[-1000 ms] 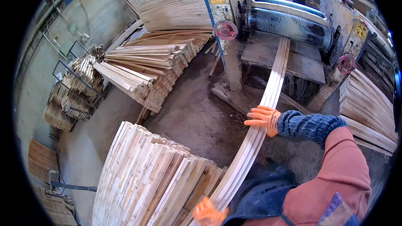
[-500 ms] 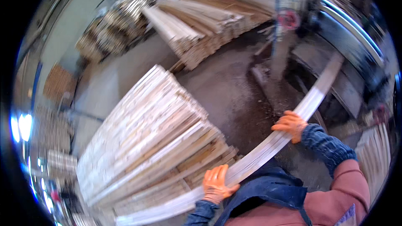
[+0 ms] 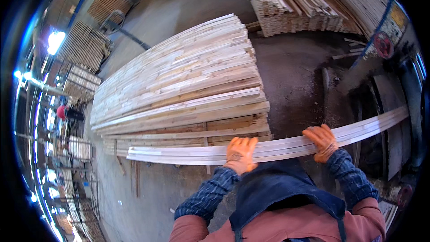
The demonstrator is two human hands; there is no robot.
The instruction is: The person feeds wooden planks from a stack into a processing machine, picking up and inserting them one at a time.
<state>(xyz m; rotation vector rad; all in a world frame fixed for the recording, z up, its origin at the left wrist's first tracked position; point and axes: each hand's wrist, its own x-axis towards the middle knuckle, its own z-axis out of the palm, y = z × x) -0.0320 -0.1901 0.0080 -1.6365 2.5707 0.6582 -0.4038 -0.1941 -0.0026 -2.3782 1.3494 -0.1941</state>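
A long bundle of pale wooden planks [image 3: 286, 148] lies across the front of my body, its edges bent by the lens. My left hand [image 3: 240, 154], in an orange glove, is wrapped over it near the middle. Farther right, my right hand [image 3: 321, 142], gloved alike, grips the same planks from above. The fingertips of both hands curl over the far edge. Just beyond the planks' left part lies a large stack of boards [image 3: 179, 80], with looser boards at its near side. The right end of the planks reaches over dark machinery [image 3: 389, 121].
Another timber pile [image 3: 304, 18] stands at the back right. A red handwheel [image 3: 384, 45] sits on a post at the right. More stacked wood [image 3: 85, 45] lines the left, where a person in red [image 3: 62, 112] is in the distance. Concrete floor [image 3: 148, 206] shows at the lower left.
My view and body have turned to the right. The planks now run nearly level across the view instead of steeply up to the right. Both hands keep their hold on them.
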